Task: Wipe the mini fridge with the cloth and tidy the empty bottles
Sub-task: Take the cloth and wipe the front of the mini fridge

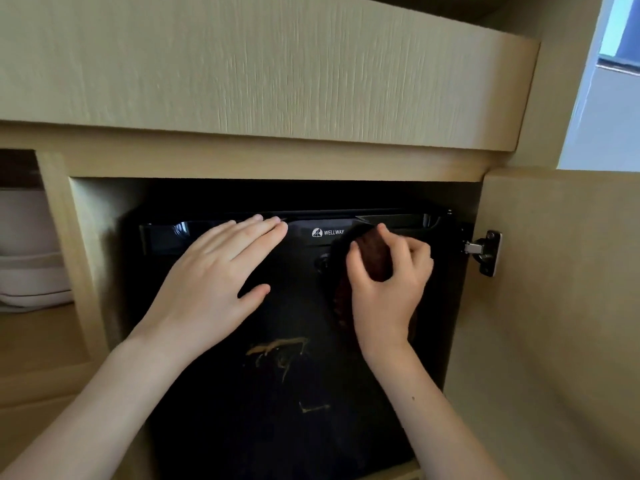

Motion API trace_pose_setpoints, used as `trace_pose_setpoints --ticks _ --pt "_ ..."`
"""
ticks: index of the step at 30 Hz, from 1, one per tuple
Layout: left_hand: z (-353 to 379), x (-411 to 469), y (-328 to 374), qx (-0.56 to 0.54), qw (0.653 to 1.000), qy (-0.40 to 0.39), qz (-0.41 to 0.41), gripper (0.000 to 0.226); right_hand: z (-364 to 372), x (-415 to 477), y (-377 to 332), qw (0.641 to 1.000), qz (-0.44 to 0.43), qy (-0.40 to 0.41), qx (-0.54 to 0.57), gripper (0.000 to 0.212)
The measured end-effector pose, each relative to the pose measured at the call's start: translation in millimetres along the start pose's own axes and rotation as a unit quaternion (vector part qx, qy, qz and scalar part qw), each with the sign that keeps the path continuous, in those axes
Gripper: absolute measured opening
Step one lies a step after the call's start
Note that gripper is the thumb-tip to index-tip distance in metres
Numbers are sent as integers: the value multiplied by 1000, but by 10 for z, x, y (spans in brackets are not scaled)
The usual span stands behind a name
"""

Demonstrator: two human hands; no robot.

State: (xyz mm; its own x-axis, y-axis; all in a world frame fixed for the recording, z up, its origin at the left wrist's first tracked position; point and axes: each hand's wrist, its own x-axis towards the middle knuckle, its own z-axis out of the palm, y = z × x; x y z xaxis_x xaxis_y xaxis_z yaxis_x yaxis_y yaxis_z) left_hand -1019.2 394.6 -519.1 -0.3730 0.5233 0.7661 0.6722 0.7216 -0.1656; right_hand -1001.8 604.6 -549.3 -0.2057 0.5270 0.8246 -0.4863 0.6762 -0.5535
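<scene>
Right grip [384, 282] tight around cloth [375, 256] on mini fridge [277, 410]; left grip [214, 271] flat, wide

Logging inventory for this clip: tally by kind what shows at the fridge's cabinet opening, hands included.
Mini fridge: 1
Cloth: 1
Hands: 2, the left hand flat on the fridge and the right hand gripping the cloth
Door hinge: 1
Bottles: 0 in view
Total: 5

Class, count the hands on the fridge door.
2. The left hand lies flat on the mini fridge door, upper left; the right hand grips the cloth, upper right.
</scene>
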Motion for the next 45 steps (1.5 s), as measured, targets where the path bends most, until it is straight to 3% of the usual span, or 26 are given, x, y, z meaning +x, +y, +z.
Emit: trace_pose_setpoints --ticks 3,6,12,15,24,30,32,37,42,45 --pt "18 16 -12 -13 1000 5 -1 90 123 -263 -42 991 -120 -51 -42 39" --pt "27 12 -58 -18 1000 10 7 90 67 -159 17 985 -144 -83 -36 40" --pt "38 17 -26 -20 1000 18 0 90 -152 136 176 998 53 -8 15 34" --pt "30 21 -21 -13 1000 13 -2 91 -71 104 55 996 85 9 19 35" --pt "3 -32 -11 36 999 9 25 84 188 -128 -227 985 -152 -66 -44 38" --pt "-117 -259 -213 98 994 24 36 73 -6 88 -66 1000 0 -18 -10 39" --pt "-167 -332 -284 110 993 32 29 72 -5 74 -86 1000 8 -13 -10 39" --pt "-181 -373 -315 101 994 46 22 76 285 -273 -327 989 -137 -42 -30 37" --pt "-164 -353 -329 84 995 56 23 76 410 -543 -381 955 -266 -126 -40 37" --pt "-201 -361 -375 94 994 46 43 79 293 -347 -282 961 -252 -103 -43 37"
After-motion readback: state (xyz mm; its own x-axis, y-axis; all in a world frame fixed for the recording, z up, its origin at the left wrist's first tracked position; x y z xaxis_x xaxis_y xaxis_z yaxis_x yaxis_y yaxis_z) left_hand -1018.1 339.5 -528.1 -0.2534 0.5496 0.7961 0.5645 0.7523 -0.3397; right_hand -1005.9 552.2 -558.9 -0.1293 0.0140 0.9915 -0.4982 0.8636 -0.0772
